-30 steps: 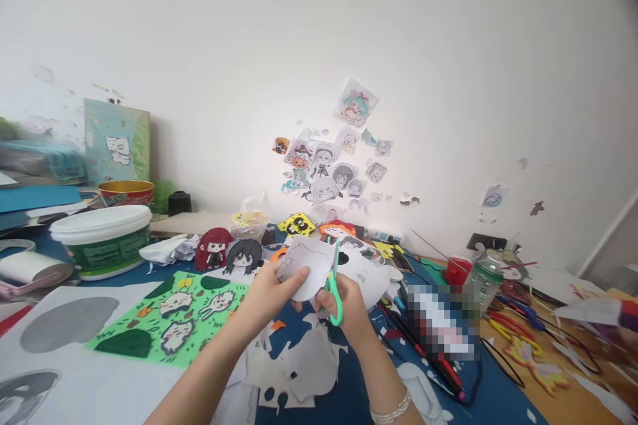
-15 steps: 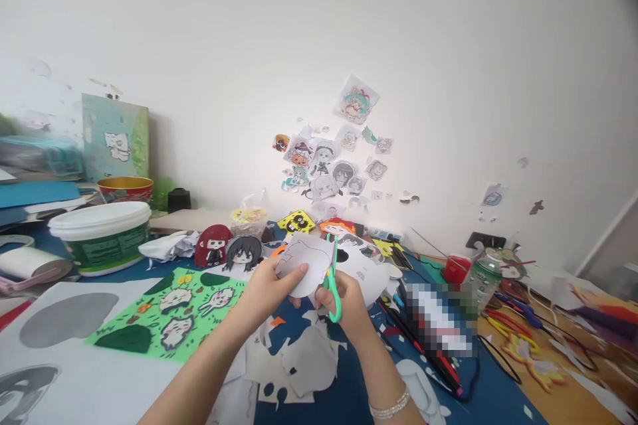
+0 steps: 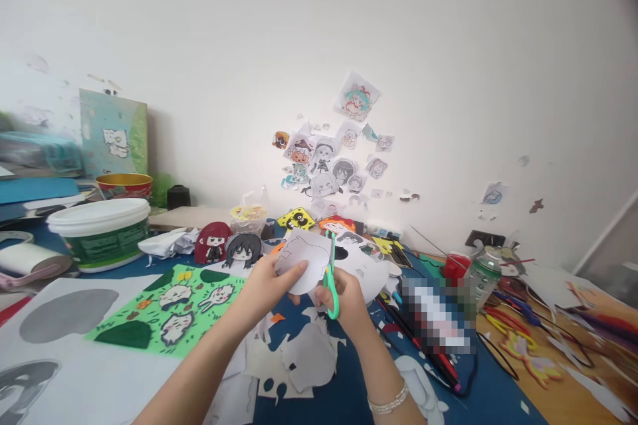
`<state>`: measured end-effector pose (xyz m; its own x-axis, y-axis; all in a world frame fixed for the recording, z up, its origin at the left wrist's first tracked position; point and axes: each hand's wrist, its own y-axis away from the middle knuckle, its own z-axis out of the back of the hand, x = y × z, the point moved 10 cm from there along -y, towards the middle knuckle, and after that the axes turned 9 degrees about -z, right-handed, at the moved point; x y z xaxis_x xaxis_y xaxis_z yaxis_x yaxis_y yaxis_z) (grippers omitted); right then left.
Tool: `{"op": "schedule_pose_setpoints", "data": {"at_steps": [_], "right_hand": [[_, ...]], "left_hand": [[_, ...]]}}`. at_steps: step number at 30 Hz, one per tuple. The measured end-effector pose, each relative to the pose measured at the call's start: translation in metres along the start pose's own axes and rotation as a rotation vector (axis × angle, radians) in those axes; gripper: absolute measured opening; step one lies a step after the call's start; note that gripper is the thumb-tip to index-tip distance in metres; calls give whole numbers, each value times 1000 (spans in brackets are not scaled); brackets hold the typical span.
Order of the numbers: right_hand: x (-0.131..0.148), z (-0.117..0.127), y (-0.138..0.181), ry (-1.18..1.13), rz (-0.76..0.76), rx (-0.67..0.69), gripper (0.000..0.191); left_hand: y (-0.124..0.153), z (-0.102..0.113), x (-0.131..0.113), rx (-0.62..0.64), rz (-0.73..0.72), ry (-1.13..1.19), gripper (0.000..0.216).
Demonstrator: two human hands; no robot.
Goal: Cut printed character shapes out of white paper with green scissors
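Note:
My left hand point(image 3: 279, 272) pinches a piece of white paper point(image 3: 310, 254) with a thin outline drawn on it, thumb on top. In my right hand point(image 3: 343, 292) is a pair of green-handled scissors point(image 3: 331, 292), blades pointing up and away at the paper's right edge. From this angle the blades look nearly closed; whether they bite the paper I cannot tell. Below both hands lie white paper offcuts point(image 3: 310, 352), some with holes cut out. A green sheet with cartoon animals point(image 3: 184, 312) lies left of my left forearm.
A white-lidded tub point(image 3: 100, 232) stands at left, near red-haired point(image 3: 213, 242) and black-haired point(image 3: 243, 251) paper figures. At right are a glass jar point(image 3: 484, 275), a red cup point(image 3: 456, 269), pens point(image 3: 438, 362) and cables. Paper drawings point(image 3: 326, 163) are stuck to the wall behind.
Both hands stay almost in place. The scissors' blades look closer together, and the paper has turned very slightly. The whole view has shifted a little.

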<state>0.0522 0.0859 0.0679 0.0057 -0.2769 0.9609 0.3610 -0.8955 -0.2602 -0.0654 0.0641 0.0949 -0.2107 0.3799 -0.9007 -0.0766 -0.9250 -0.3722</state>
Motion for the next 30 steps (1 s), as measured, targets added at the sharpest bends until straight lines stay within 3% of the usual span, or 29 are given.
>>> {"op": "schedule_pose_setpoints", "data": {"at_steps": [11, 21, 30], "right_hand": [[7, -3, 6, 49, 30, 29, 31], [1, -4, 7, 107, -9, 38, 25], [4, -7, 7, 174, -29, 46, 23]], "left_hand": [[3, 8, 5, -90, 98, 57, 35], [5, 25, -7, -160, 118, -36, 31], [3, 28, -8, -150, 56, -60, 33]]}}
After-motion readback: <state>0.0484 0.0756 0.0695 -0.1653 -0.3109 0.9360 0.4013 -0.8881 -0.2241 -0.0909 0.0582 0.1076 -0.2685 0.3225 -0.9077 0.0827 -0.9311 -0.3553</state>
